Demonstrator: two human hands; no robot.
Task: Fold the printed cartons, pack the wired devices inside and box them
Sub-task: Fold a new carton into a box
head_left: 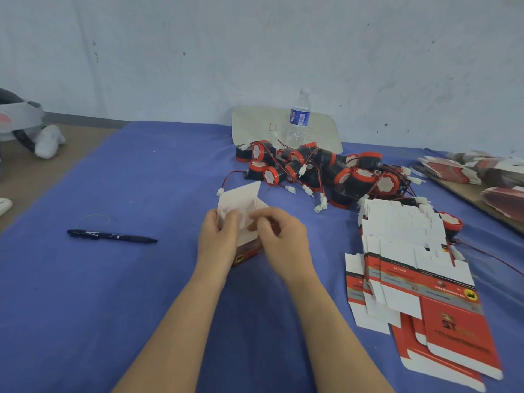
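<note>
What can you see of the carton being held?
The carton is thin printed card, white inside, red outside, with a small yellow-and-black mark near its lower edge. It is partly folded, and its white flaps stand open at the far end. The left hand and right hand both pinch it, above the blue cloth.

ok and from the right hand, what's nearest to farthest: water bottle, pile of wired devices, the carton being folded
1. carton: pinched in the right hand, centre of the table.
2. pile of wired devices: behind the hand, slightly right.
3. water bottle: behind the pile, by the wall.
</note>
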